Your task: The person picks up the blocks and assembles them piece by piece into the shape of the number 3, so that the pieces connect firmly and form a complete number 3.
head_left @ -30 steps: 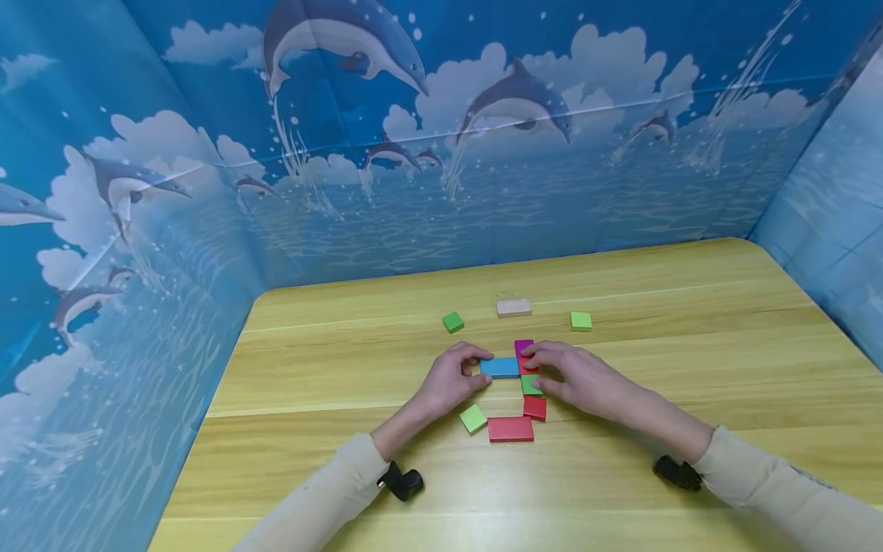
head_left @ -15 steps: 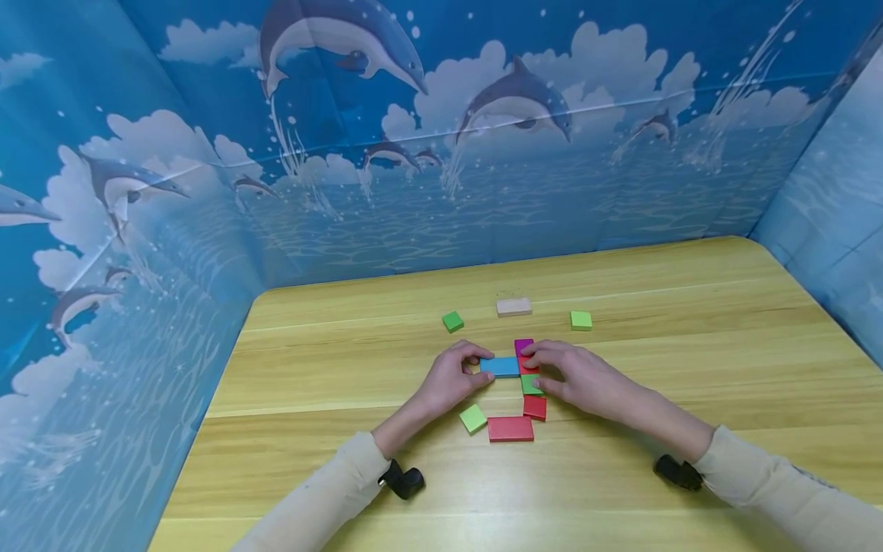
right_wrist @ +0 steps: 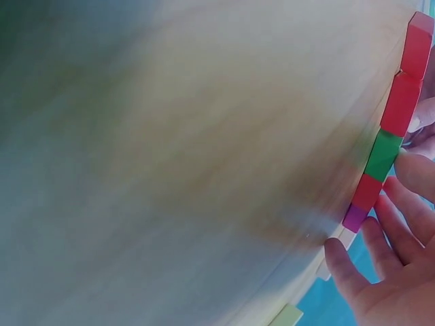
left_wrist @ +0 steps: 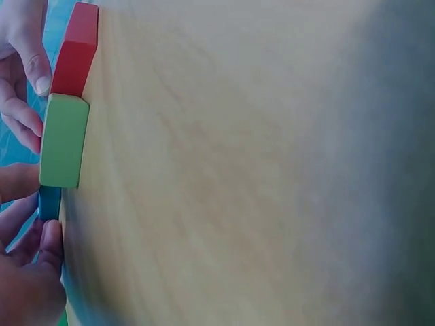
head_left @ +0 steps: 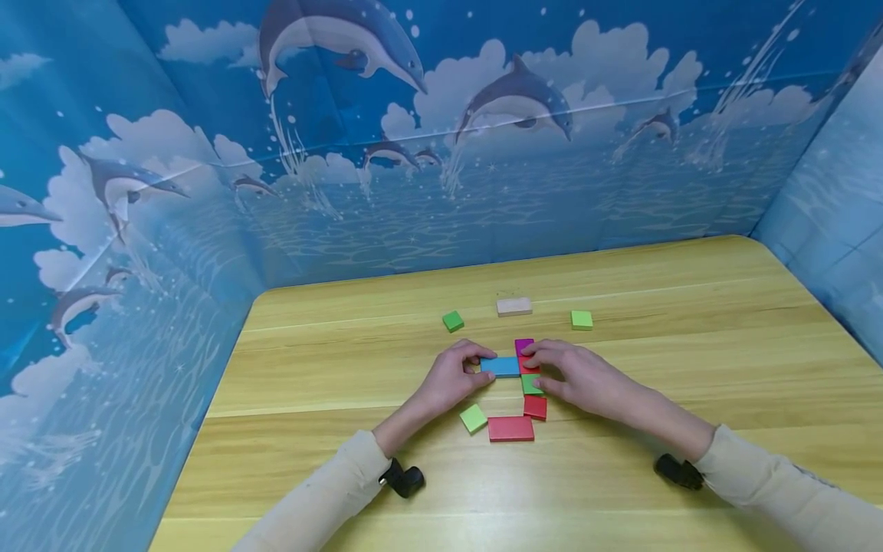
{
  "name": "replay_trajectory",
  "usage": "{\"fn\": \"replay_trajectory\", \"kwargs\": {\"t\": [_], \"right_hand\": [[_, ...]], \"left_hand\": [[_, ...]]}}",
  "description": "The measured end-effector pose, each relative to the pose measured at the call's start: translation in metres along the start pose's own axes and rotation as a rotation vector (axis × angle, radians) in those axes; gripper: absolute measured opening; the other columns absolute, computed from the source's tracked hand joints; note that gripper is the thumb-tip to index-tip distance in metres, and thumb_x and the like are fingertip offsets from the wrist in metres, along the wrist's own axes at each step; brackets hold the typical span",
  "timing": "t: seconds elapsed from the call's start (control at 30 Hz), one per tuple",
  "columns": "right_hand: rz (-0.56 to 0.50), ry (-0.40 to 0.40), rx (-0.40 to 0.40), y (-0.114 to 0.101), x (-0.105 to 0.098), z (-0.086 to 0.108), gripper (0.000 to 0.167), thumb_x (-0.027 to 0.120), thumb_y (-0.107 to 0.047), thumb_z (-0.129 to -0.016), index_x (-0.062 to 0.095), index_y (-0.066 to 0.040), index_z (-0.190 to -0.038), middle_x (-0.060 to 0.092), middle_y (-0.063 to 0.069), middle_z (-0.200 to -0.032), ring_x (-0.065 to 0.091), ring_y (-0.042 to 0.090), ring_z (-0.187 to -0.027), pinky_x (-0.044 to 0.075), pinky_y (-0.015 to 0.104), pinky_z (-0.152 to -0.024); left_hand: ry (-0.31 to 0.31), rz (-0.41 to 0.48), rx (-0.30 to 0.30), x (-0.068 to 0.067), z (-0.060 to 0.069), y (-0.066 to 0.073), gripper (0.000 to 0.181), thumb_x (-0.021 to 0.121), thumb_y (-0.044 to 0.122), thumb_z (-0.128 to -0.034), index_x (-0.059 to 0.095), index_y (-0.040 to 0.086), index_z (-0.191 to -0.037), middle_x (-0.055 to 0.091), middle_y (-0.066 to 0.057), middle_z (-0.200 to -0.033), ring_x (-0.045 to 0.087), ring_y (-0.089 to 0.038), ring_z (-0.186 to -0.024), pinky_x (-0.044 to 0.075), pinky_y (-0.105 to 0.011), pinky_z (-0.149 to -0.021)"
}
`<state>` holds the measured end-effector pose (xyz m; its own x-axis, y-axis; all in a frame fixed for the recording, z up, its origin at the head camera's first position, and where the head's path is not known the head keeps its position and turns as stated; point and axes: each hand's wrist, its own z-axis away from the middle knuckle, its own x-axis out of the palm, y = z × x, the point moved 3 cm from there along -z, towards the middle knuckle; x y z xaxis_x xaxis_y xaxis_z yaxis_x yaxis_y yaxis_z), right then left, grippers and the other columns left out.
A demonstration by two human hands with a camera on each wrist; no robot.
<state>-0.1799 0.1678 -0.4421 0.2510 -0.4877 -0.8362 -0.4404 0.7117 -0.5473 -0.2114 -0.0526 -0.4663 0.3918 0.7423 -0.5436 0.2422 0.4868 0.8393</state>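
The left hand (head_left: pixel 447 381) pinches the left end of a blue block (head_left: pixel 503 367) lying flat, thumb on its near edge and a finger on its far edge. The right hand (head_left: pixel 586 377) rests its fingertips on a column at the blue block's right end: a purple block (head_left: pixel 523 346), a red block (head_left: pixel 530 366) and a green block (head_left: pixel 530 384). In the right wrist view the right hand (right_wrist: pixel 401 272) has its fingers spread along the column's side, beside the purple block (right_wrist: pixel 354 218) and green block (right_wrist: pixel 383 155).
Nearer the person lie a small red block (head_left: pixel 534 407), a larger red block (head_left: pixel 511 428) and a light green block (head_left: pixel 473 418). Farther back are a green block (head_left: pixel 453 321), a pale block (head_left: pixel 513 307) and another light green block (head_left: pixel 581 320). A dolphin-print curtain (head_left: pixel 441 207) surrounds the table.
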Motion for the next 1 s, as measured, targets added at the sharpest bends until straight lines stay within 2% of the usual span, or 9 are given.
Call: {"fn": "replay_trajectory", "kwargs": {"t": [0.2, 0.63, 1.0], "right_hand": [[0.003, -0.006, 0.005, -0.0007, -0.0003, -0.0011, 0.033, 0.076, -0.019, -0.088, 0.07, -0.01, -0.119, 0.058, 0.009, -0.132, 0.052, 0.034, -0.123, 0.044, 0.052, -0.099], [0.023, -0.02, -0.037, -0.0024, -0.0056, -0.0061, 0.033, 0.077, -0.016, -0.086, 0.071, -0.009, -0.118, 0.059, 0.007, -0.131, 0.052, 0.032, -0.123, 0.047, 0.048, -0.096], [0.048, -0.004, -0.034, -0.0076, -0.0069, -0.0093, 0.034, 0.078, -0.015, -0.082, 0.072, -0.009, -0.115, 0.062, 0.007, -0.126, 0.054, 0.03, -0.12, 0.047, 0.048, -0.096]], "left_hand": [[-0.021, 0.007, 0.0, -0.001, -0.0029, -0.0017, 0.025, 0.074, 0.012, -0.0881, 0.072, 0.009, -0.113, 0.06, -0.003, -0.101, 0.051, -0.014, -0.08, 0.046, -0.025, -0.069], [-0.054, 0.012, 0.012, -0.0029, -0.0061, -0.0002, 0.025, 0.074, 0.011, -0.088, 0.071, 0.008, -0.113, 0.06, -0.004, -0.103, 0.051, -0.016, -0.09, 0.045, -0.025, -0.071], [-0.06, 0.002, 0.002, -0.0035, -0.0064, -0.0007, 0.025, 0.074, 0.011, -0.0877, 0.072, 0.008, -0.113, 0.06, -0.003, -0.104, 0.052, -0.016, -0.091, 0.045, -0.024, -0.072]]}}
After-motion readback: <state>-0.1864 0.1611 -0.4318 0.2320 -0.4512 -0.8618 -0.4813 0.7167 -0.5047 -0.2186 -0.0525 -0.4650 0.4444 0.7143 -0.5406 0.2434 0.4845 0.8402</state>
